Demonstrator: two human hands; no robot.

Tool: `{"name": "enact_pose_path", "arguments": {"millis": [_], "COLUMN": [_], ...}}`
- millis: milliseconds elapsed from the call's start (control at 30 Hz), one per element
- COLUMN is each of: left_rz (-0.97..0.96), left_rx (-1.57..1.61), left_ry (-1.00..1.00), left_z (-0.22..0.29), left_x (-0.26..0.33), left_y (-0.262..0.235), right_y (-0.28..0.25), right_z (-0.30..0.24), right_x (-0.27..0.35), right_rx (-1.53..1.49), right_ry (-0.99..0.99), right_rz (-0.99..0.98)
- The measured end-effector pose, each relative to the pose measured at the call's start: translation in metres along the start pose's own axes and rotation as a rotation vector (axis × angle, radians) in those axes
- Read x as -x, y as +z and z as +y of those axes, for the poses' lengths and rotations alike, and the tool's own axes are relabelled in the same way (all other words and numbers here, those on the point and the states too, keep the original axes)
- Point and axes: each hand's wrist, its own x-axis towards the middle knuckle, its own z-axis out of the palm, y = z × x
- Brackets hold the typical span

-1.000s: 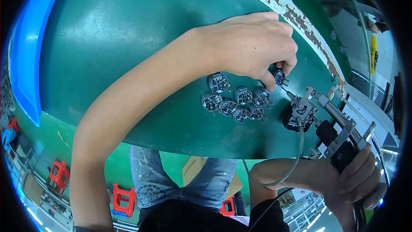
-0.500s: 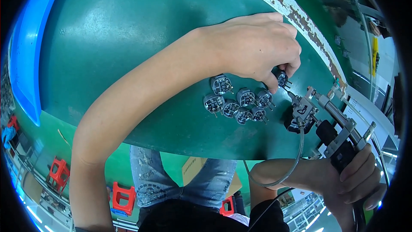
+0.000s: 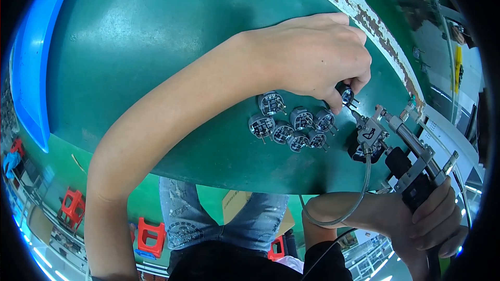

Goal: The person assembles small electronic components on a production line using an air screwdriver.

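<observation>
My left hand [image 3: 323,54] reaches across the table, its thumb and fingers closed around a small round grey plug-like part [image 3: 347,92] with a circuit board inside and metal pins sticking out. My right hand [image 3: 437,218] is wrapped around the black grip of a metal dispensing gun [image 3: 416,169] with a clear hose [image 3: 364,187]. The gun's thin tip meets or nearly meets the held part by its pins; whether it touches, I cannot tell. Several similar round parts [image 3: 283,132] lie in a cluster below my left wrist, pins toward the right.
A dark rounded object [image 3: 358,152] sits under the gun's valve. The green table [image 3: 156,31] has a chipped white far edge [image 3: 388,52]. At the left stands a blue tray [image 3: 34,67]. Red stools [image 3: 151,237] and a cardboard box [image 3: 234,205] are beneath table level.
My left hand and the part in it have shifted very slightly to the right and away. The dispensing gun and the clustered parts look almost the same.
</observation>
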Motion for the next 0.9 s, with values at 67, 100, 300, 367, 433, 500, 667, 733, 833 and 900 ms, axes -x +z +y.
{"name": "enact_pose_path", "arguments": {"millis": [67,100,300,367,433,500,667,733,833,900], "left_rz": [-0.001,-0.003,-0.036,-0.042,-0.087,-0.103,-0.12,-0.131,0.362,0.494], "left_rx": [-0.012,-0.007,0.036,0.036,0.065,0.061,0.175,0.274,-0.117,-0.188], "left_ry": [-0.003,-0.01,-0.029,-0.032,-0.018,-0.021,-0.202,-0.303,-0.645,-0.732], "left_z": [0.0,0.0,-0.003,-0.002,-0.001,0.0,0.006,-0.004,-0.018,-0.027], "left_x": [0.001,0.001,-0.002,0.001,0.004,0.009,0.027,0.01,-0.02,-0.037], "left_y": [0.001,0.0,-0.002,-0.005,-0.01,-0.017,-0.051,-0.065,-0.083,-0.088], "right_y": [-0.002,-0.003,-0.016,-0.015,-0.012,-0.01,-0.001,-0.027,-0.025,-0.009], "right_z": [0.0,-0.001,-0.022,-0.03,-0.037,-0.042,-0.033,-0.038,-0.031,-0.019], "right_x": [0.001,0.001,-0.008,-0.002,0.004,0.009,0.018,0.008,0.004,0.014], "right_rx": [-0.019,0.008,0.049,0.066,0.086,0.113,0.099,-0.026,-0.053,-0.042], "right_ry": [-0.006,0.025,0.124,0.071,0.01,-0.056,-0.029,-0.015,0.021,-0.048], "right_rz": [-0.023,-0.027,-0.133,-0.063,0.005,0.072,0.21,-0.104,-0.079,0.126]}}
